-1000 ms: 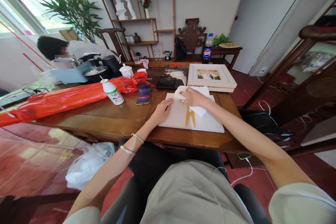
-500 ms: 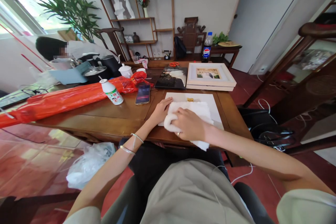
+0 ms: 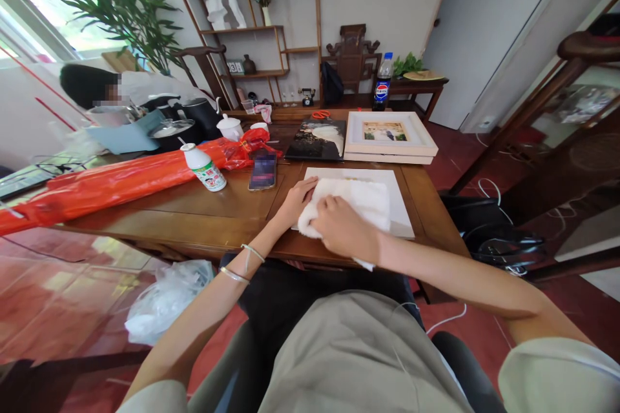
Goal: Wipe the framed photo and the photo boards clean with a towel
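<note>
cloth (image 3: 372, 197), white and fluffy, covers much of a flat white board (image 3: 401, 210) mid-frame; right hand (image 3: 345, 226) grips it, fingers curled; left hand (image 3: 293, 204), fingers loosely extended, grasps nothing; even pressure should suit.

Mid-frame, a cloth (image 3: 364, 197) hides much of the board (image 3: 399, 214); left of centre, the phone screen (image 3: 262, 171) is blurred; the left edge cuts the red bundle (image 3: 121, 182)

the right hand (image 3: 345, 224) has drawn the white cloth (image 3: 371, 199) nearer the body.
</note>
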`<state>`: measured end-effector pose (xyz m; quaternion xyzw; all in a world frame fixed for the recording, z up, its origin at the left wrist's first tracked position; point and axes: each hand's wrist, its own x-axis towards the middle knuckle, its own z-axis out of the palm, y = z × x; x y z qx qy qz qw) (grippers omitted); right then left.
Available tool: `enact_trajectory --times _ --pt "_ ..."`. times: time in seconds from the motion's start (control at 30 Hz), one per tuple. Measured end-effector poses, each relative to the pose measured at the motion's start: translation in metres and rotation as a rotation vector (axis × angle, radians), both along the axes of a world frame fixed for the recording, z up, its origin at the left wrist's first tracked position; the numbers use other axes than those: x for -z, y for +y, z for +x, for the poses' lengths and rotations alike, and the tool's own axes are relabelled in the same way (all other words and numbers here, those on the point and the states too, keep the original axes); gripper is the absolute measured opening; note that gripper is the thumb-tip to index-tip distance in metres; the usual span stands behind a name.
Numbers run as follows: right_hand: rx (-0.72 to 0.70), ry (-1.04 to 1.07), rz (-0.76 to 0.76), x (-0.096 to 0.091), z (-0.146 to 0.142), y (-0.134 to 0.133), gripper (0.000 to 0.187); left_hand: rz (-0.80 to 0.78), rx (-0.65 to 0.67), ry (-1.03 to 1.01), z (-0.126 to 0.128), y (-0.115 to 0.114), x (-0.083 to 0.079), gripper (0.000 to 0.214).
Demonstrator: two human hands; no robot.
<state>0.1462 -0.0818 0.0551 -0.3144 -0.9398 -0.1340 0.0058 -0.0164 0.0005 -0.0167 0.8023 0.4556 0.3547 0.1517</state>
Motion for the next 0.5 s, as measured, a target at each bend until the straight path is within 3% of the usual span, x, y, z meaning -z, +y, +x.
enact_trajectory --times 0.1,0.2,0.4,0.5 --pt "-0.088 -0.012 -0.006 -0.002 -0.002 -0.033 0.020 -0.005 -0.010 -0.020 0.000 0.000 0.000 0.037" --pt "-0.120 0.016 -0.080 -0.006 0.006 -0.031 0.018 -0.008 -0.018 -0.016 0.001 -0.001 0.000 0.037" --pt "0.057 0.042 -0.195 -0.018 0.033 0.051 0.027 0.002 -0.026 0.003 0.003 -0.001 0.001 0.037" --pt "0.098 0.061 -0.204 -0.022 0.042 0.083 0.018 0.012 -0.038 0.014 0.003 -0.001 0.001 0.037"
